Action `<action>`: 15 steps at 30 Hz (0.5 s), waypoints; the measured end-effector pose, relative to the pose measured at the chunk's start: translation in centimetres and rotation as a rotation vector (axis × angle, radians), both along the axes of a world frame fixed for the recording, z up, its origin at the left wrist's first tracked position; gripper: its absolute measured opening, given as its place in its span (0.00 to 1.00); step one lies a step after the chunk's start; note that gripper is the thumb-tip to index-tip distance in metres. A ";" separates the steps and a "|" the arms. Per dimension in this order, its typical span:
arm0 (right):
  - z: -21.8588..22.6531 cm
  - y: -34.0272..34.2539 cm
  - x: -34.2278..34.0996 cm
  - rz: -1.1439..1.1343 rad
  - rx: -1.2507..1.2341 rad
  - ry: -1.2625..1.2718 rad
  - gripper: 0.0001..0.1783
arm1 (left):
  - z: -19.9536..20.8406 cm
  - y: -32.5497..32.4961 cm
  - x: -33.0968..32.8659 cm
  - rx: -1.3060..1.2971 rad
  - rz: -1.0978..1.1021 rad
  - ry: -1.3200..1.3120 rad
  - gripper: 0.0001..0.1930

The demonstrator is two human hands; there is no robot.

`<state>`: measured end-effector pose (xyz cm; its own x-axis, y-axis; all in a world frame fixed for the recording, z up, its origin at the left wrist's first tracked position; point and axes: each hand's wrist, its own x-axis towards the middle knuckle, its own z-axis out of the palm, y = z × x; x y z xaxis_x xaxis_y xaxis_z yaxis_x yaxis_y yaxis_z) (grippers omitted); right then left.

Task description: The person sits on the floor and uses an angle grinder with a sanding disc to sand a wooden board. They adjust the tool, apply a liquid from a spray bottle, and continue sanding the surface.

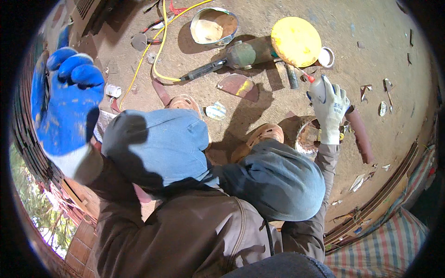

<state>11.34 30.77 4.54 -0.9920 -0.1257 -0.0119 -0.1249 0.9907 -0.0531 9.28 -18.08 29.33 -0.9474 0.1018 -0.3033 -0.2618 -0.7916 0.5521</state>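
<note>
My right hand (331,106), in a white glove, is closed around a white squeeze bottle (318,89) with a red nozzle. The nozzle points up and left toward the lower edge of a round yellow disc (296,41); whether they touch I cannot tell. The disc lies at the head of a green and black power tool (250,52), hiding that end. My left hand (69,102), in a blue-palmed glove, is raised at the far left, palm showing. Its fingers are loosely bent and apart, with nothing visible in them.
A yellow cord (160,69) runs to the tool's tail. Beyond it stands a white tub (214,27). A small white cup (326,57), a dark cylinder (292,77), a reddish-brown curved piece (238,87), a rusty can (306,139) and a brown-red strip (359,134) lie about.
</note>
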 end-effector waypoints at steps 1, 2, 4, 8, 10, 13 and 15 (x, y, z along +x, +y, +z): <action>0.1 0.1 0.1 -0.012 -0.002 -0.005 0.35 | -1.0 -0.9 -1.0 -0.110 -0.111 0.078 0.33; 0.0 0.4 0.3 -0.037 -0.058 0.009 0.36 | -2.7 -2.0 -2.1 -0.321 -0.201 0.163 0.35; -0.3 0.9 0.7 -0.071 -0.196 0.035 0.36 | -8.7 -2.9 -4.0 -1.118 -0.136 0.373 0.32; -0.9 0.9 1.5 -0.287 -0.648 -0.005 0.36 | -20.6 -1.5 -9.0 -1.683 -0.272 0.289 0.20; -0.4 -0.2 1.7 -0.335 -0.876 -0.006 0.35 | -25.9 -0.5 -10.9 -2.047 -0.534 0.417 0.20; 0.6 -1.3 2.0 -0.415 -1.027 -0.013 0.34 | -33.3 1.5 -13.2 -2.238 -0.594 0.768 0.22; 1.3 -0.7 2.5 -0.458 -1.059 0.002 0.33 | -32.9 5.9 -15.1 -2.362 -0.816 0.752 0.22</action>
<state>13.83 30.07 5.89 -0.9470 0.3004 -0.1140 0.2340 0.4017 -0.8854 -5.85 -12.15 -3.59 -0.8661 0.4497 -0.2181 0.4565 0.8895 0.0214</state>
